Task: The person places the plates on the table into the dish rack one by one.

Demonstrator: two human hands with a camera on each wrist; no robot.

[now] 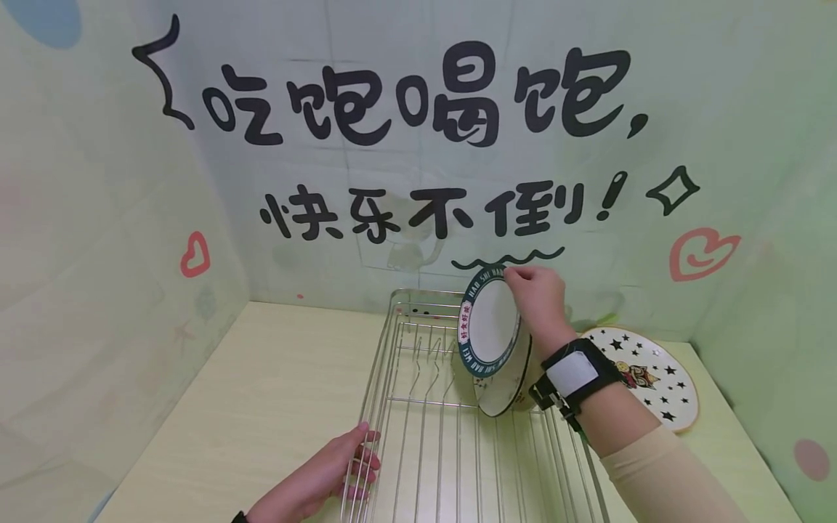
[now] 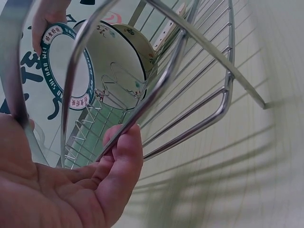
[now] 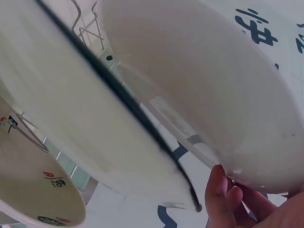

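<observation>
My right hand [image 1: 539,298] pinches the upper right rim of a round white plate [image 1: 493,319] with a dark teal lettered border. The plate is held on edge over the back of a wire dish rack [image 1: 431,402]. In the right wrist view its plain underside shows, fingertips [image 3: 217,183] at its edge. Just behind it a dark-rimmed white bowl [image 1: 500,392] leans on its side in the rack; a second, cream bowl [image 3: 28,171] with small coloured prints is beyond. My left hand [image 1: 330,465] grips the rack's left side wires, fingers curled around them.
A white plate with black stars and a cartoon figure [image 1: 667,370] leans at the right, outside the rack. Wavy wire dividers [image 1: 434,363] rise at the rack's back left. The pale tabletop [image 1: 261,392] meets a printed wall [image 1: 314,269] behind and walls on both sides.
</observation>
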